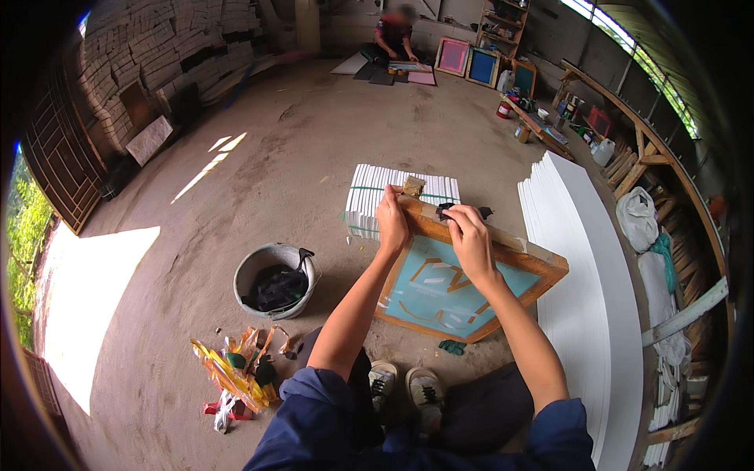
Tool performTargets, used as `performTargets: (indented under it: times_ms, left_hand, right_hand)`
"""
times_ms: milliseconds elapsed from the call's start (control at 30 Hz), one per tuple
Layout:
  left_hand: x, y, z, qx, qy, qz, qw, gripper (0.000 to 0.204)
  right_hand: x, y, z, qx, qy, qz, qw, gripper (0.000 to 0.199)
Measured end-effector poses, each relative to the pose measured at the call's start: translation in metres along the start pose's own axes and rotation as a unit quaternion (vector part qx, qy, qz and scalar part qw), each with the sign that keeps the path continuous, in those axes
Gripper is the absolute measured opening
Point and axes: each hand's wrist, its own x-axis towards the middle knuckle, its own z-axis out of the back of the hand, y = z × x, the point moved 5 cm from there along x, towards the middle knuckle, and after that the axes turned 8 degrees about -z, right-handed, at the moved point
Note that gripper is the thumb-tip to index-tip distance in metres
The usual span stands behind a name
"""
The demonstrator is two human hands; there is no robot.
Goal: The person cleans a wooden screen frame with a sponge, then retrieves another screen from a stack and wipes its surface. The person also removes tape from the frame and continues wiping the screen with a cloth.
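A screen-printing frame (471,292) with wooden sides and turquoise mesh is tilted up in front of me. My left hand (392,224) is closed around its upper left corner. My right hand (471,242) pinches a black rag (445,212) against the frame's top edge. Beside the left fingers, a small brown block (414,185) shows at that corner; whether it is fixed to the frame I cannot tell. Just behind the frame sits a bundle of white sheets (366,198) bound with green strap, partly hidden by it.
A grey bucket (248,271) holding black cloth stands left of my arms, near crumpled plastic wrappings (236,373). Long white panels (585,259) are stacked at the right. A green scrap (452,346) lies under the frame. At the back, another person (393,39) works low over flat boards.
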Motion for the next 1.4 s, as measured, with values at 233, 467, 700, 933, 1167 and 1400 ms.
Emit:
performTargets:
  times_ms: [233,467,700,933,1167,1400]
  left_hand:
    - [0.001,0.006,0.002,0.022,-0.018,0.013,1.0,0.07]
    - [0.001,0.019,-0.001,-0.005,-0.014,0.023,1.0,0.067]
    - [-0.004,0.007,-0.002,0.008,-0.012,0.038,0.999,0.068]
    - [0.0,0.015,-0.002,-0.014,-0.017,0.038,0.999,0.064]
    - [-0.005,0.013,-0.006,-0.011,-0.013,0.038,0.999,0.064]
    - [0.002,0.018,-0.003,-0.034,-0.019,0.03,0.999,0.065]
  right_hand:
    - [-0.026,-0.001,0.002,-0.119,-0.019,0.127,0.985,0.035]
    - [-0.064,-0.07,0.082,-0.212,-0.015,0.07,0.975,0.033]
    - [-0.067,-0.095,0.124,-0.206,0.018,0.061,0.977,0.028]
    - [-0.061,-0.154,0.144,0.134,-0.026,-0.33,0.934,0.013]
    - [-0.017,-0.153,0.149,0.177,-0.041,-0.326,0.928,0.009]
    - [-0.038,-0.15,0.136,0.151,0.259,-0.27,0.915,0.02]
